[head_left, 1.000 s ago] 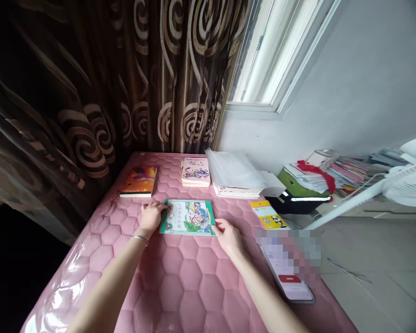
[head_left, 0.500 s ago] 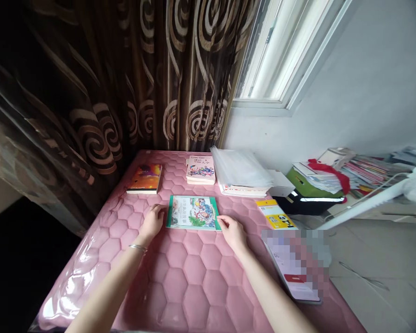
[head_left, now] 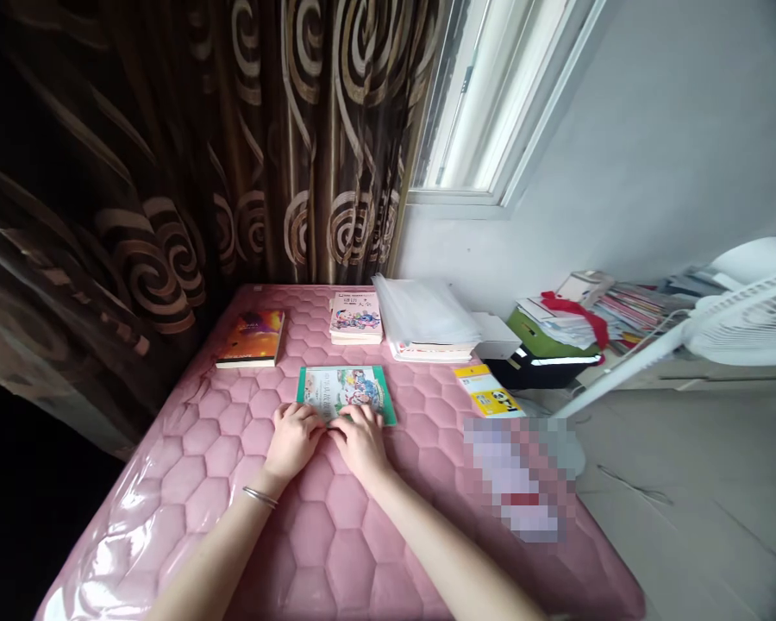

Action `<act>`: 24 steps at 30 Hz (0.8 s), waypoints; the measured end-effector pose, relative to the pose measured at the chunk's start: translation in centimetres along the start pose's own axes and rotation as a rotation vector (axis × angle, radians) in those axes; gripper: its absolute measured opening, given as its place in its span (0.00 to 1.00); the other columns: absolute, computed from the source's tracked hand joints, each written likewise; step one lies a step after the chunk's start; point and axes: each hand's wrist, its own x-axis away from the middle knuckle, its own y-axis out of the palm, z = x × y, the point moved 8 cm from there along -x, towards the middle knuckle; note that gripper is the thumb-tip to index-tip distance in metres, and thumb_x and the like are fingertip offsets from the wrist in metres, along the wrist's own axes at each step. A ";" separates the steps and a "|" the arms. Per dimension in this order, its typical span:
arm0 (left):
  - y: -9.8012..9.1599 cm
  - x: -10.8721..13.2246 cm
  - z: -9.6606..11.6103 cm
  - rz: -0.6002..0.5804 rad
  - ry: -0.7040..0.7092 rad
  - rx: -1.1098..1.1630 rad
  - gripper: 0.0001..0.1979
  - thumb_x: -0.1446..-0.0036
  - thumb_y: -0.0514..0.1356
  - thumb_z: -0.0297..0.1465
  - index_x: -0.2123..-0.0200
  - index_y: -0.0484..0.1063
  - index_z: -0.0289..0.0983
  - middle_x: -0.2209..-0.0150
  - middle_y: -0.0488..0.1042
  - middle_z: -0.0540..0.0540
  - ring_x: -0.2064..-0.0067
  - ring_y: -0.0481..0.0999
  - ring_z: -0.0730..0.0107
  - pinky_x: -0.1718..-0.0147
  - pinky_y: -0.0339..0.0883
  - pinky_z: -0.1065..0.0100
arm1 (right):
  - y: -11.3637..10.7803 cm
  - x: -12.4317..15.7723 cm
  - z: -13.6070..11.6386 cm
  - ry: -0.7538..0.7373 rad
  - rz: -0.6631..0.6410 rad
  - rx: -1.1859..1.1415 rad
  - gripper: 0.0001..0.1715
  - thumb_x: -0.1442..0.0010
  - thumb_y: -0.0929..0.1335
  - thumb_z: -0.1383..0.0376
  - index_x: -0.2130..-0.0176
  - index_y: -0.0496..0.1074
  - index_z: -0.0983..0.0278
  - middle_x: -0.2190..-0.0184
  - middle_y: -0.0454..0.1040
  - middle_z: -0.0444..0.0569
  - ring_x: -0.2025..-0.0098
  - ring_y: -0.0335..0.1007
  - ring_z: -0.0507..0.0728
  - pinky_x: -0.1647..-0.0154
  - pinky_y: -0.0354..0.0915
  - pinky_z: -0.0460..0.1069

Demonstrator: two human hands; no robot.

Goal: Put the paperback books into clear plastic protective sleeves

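A thin green-bordered picture book (head_left: 346,388) lies flat on the pink quilted table cover (head_left: 336,535). My left hand (head_left: 294,438) rests at its near left corner, fingers curled onto the edge. My right hand (head_left: 360,440) sits beside it at the book's near edge, fingers bent over the cover. Both hands touch the book and nearly meet each other. A bracelet circles my left wrist.
An orange book (head_left: 250,338) and a pink illustrated book (head_left: 355,317) lie farther back. A plastic-covered stack (head_left: 427,323) and a yellow booklet (head_left: 488,392) are to the right. A dark patterned curtain (head_left: 187,147) hangs behind. A white fan (head_left: 737,323) and piled papers stand off the right side.
Both hands slid inward from the book's left and right sides to its near edge, meeting in the middle. The book stayed flat.
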 end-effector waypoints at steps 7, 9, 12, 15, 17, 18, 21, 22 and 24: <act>-0.3 0.4 -1.3 0.021 0.082 -0.010 0.07 0.41 0.62 0.30 0.71 0.79 0.41 0.62 0.78 0.45 0.57 0.71 0.61 0.54 0.55 0.54 | -0.8 0.0 2.2 -0.004 0.003 0.049 0.05 0.42 0.72 0.61 0.70 0.79 0.53 0.56 0.75 0.44 0.53 0.61 0.59 0.59 0.52 0.53; -0.7 0.6 -2.2 0.024 0.079 -0.001 0.07 0.41 0.62 0.31 0.71 0.79 0.42 0.61 0.78 0.46 0.57 0.71 0.61 0.53 0.54 0.54 | -1.7 0.3 3.4 0.002 0.010 0.061 0.05 0.42 0.72 0.62 0.70 0.80 0.52 0.55 0.75 0.45 0.53 0.61 0.59 0.59 0.52 0.53; -1.0 0.8 -3.6 0.010 0.057 0.003 0.08 0.41 0.62 0.33 0.71 0.80 0.44 0.60 0.76 0.46 0.57 0.70 0.62 0.54 0.54 0.55 | -3.2 0.9 5.6 0.012 0.021 0.085 0.06 0.42 0.73 0.62 0.70 0.80 0.52 0.55 0.75 0.46 0.53 0.62 0.60 0.59 0.53 0.53; -0.8 1.0 -4.5 -0.017 0.026 0.005 0.09 0.40 0.62 0.35 0.70 0.81 0.47 0.61 0.74 0.46 0.57 0.69 0.62 0.54 0.55 0.57 | -4.3 1.5 7.9 0.034 0.027 0.135 0.05 0.43 0.73 0.62 0.70 0.81 0.52 0.56 0.76 0.48 0.54 0.63 0.61 0.58 0.54 0.53; -0.8 1.2 -5.0 -0.028 -0.003 0.014 0.08 0.41 0.62 0.36 0.69 0.82 0.49 0.62 0.73 0.46 0.57 0.69 0.62 0.55 0.55 0.58 | -4.7 1.8 9.1 0.053 0.027 0.153 0.05 0.42 0.72 0.62 0.69 0.81 0.52 0.55 0.76 0.48 0.54 0.65 0.61 0.57 0.55 0.54; -0.8 1.3 -5.2 -0.032 -0.017 0.023 0.07 0.41 0.62 0.36 0.67 0.82 0.50 0.63 0.73 0.46 0.57 0.69 0.62 0.56 0.55 0.58 | -4.7 1.9 9.5 0.058 0.025 0.150 0.05 0.42 0.72 0.62 0.68 0.81 0.52 0.55 0.76 0.49 0.54 0.66 0.61 0.57 0.55 0.54; -0.9 1.5 -5.4 -0.052 -0.037 0.064 0.08 0.40 0.61 0.36 0.65 0.81 0.51 0.64 0.74 0.47 0.58 0.70 0.63 0.56 0.55 0.60 | -4.6 2.1 10.0 0.045 0.010 0.111 0.07 0.40 0.70 0.63 0.65 0.81 0.52 0.54 0.78 0.48 0.55 0.69 0.60 0.55 0.56 0.54; -0.9 1.6 -5.4 -0.060 -0.036 0.074 0.08 0.40 0.60 0.36 0.65 0.81 0.51 0.65 0.74 0.48 0.58 0.71 0.64 0.55 0.55 0.60 | -4.6 2.1 10.0 0.035 0.002 0.095 0.08 0.39 0.70 0.64 0.64 0.81 0.52 0.54 0.79 0.48 0.55 0.69 0.59 0.55 0.56 0.54; -0.8 1.7 -5.4 -0.074 -0.027 0.077 0.09 0.39 0.59 0.35 0.63 0.81 0.51 0.64 0.76 0.48 0.59 0.72 0.65 0.55 0.54 0.60 | -4.5 2.2 10.0 0.004 -0.015 0.055 0.10 0.39 0.69 0.66 0.62 0.81 0.53 0.56 0.80 0.47 0.56 0.71 0.59 0.55 0.57 0.53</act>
